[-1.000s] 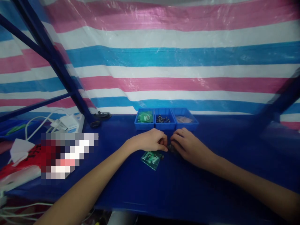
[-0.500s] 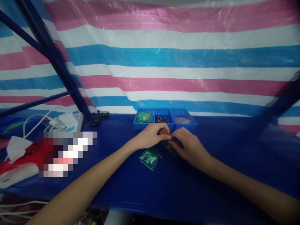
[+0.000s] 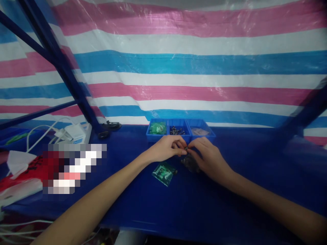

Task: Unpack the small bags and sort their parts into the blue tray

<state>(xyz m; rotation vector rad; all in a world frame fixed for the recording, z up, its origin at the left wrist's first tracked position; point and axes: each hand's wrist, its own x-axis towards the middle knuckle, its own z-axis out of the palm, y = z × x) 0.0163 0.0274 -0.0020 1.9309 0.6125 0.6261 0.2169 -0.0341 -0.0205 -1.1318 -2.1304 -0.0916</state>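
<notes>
Pinching a tiny part [image 3: 186, 148] between left hand [image 3: 166, 148] and right hand [image 3: 209, 156], both nearly closed on it.
Behind: green packets [image 3: 157, 128] in left bin [image 3: 155, 138], dark pieces [image 3: 176, 130] in middle bin [image 3: 178, 121], pale packets [image 3: 199, 131] in right bin [image 3: 196, 122]; nearer, green bag [image 3: 164, 174], blurred dark pile [image 3: 190, 165].

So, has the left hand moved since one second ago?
Yes: judged against the blue bins, the left hand has shifted rightward and forward, toward them.

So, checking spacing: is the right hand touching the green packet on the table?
Apart: the head view shows blue tabletop between the right hand and green packet.
</notes>
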